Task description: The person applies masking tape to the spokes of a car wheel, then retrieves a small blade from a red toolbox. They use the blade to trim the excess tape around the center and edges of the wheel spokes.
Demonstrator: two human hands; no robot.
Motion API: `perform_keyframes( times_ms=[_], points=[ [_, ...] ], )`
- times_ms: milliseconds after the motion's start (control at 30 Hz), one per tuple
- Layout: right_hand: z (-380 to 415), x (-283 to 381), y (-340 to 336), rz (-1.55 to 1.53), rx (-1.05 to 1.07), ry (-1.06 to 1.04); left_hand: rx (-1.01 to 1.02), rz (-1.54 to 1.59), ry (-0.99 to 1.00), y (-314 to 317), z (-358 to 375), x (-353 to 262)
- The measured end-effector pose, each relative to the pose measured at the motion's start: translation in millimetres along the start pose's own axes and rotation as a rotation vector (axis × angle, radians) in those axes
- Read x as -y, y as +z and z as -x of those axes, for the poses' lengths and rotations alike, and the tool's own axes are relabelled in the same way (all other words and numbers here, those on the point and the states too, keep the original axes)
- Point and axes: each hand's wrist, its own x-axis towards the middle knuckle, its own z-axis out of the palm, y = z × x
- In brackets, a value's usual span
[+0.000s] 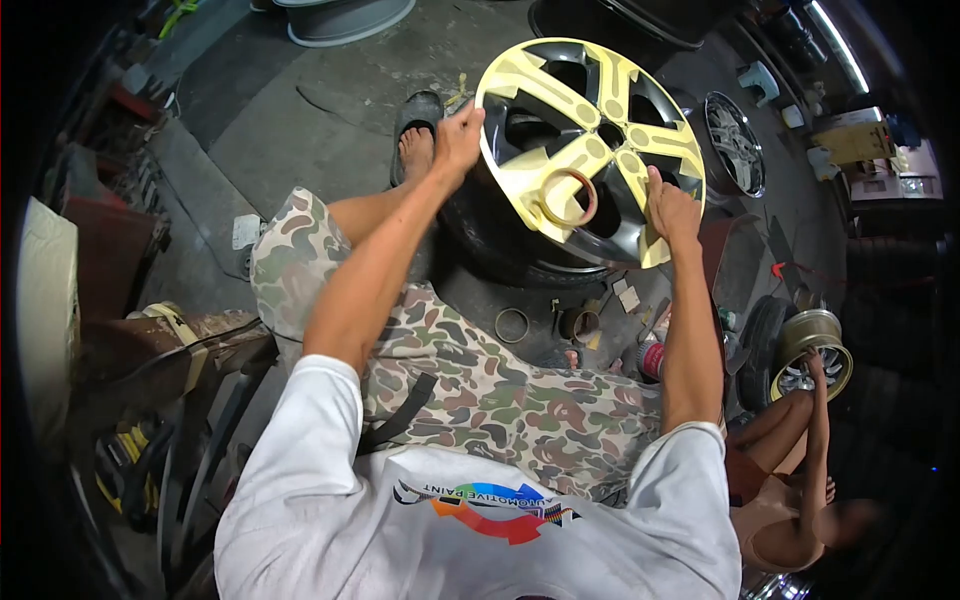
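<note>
A car wheel rim (640,92) is tilted toward me, its spokes and edge largely covered in yellow masking tape and dark metal showing between. My left hand (462,138) is closed on the rim's left edge. On the lower right side my right hand (674,208) grips the rim, thumb on the face and the other fingers mostly hidden. A roll of masking tape (588,202) hangs at the lower left spoke, with neither hand touching it. Beneath the rim is a black tyre (470,222), partly covered by it.
Tape rolls (512,325) and small scraps lie on the floor by my legs. A silver wheel (735,145) stands at the right, and a grey rim (345,22) lies at the back. Lower right, another person's hand (822,362) touches a gold-coloured wheel (812,330).
</note>
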Motion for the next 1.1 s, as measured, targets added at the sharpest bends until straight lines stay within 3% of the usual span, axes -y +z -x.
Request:
perform_keyframes(
  times_ms=[100,200,333,400,433,467,533,633,900,1100],
  points=[
    [27,26,-9,-0.035,-0.006,0.060,0.140,0.109,0.000,-1,-61,38],
    [34,43,-13,-0.098,-0.024,0.107,0.170,0.118,-0.080,-6,-72,23],
    [41,38,-17,-0.197,-0.008,0.118,0.126,0.057,-0.010,-4,-73,28],
    [52,43,-24,-0.342,-0.396,-0.119,0.132,0.044,-0.004,-6,-70,25],
    [55,52,-30,-0.427,-0.520,-0.219,0.170,0.132,-0.097,-10,-65,19],
    [59,62,-34,-0.432,-0.520,-0.224,0.206,0.216,-0.189,-15,-57,15],
    [73,92,-52,-0.553,-0.459,-0.496,0.145,0.352,-0.286,-26,-41,17],
    [84,128,-46,-0.545,-0.376,-0.660,0.157,0.328,-0.398,-42,-21,27],
    [96,138,-53,-0.459,-0.362,-0.720,0.369,0.189,-0.409,-45,12,-11],
    [157,133,-73,-0.757,-0.150,-0.665,0.479,0.130,-0.387,-45,17,-11]
  ],
)
